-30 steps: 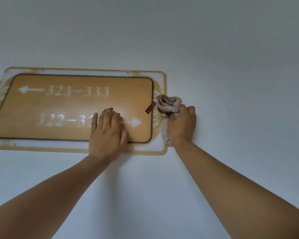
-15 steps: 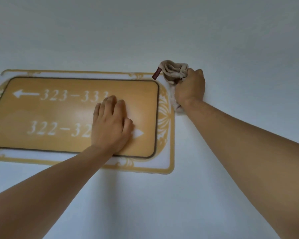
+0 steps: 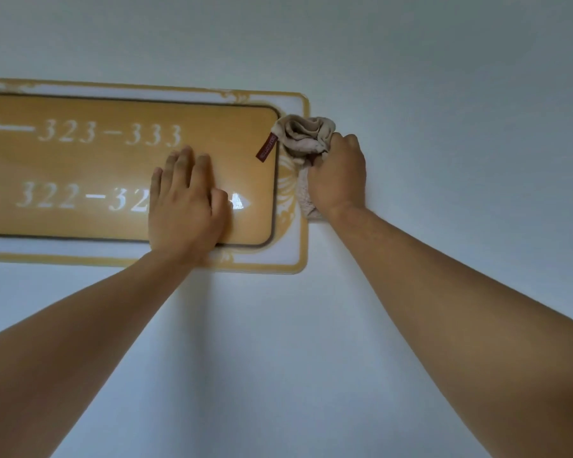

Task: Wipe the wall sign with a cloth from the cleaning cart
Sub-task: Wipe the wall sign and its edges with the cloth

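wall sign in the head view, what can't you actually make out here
- Wall sign, head view: its left end is cut off by the frame edge.
- Lower number row: the last digits and the arrow's shaft are hidden under the left hand.
- Cloth: its middle is hidden inside the right hand.
- Red tag: print too small to read.

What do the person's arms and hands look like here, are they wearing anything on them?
Both arms are bare along all that shows of them: no sleeve edge comes into view. The left hand and right hand wear no gloves, and no watch, bracelet or ring shows on the wrists or on the fingers that can be seen. The right hand's fingers are mostly hidden, so rings there cannot be ruled out.
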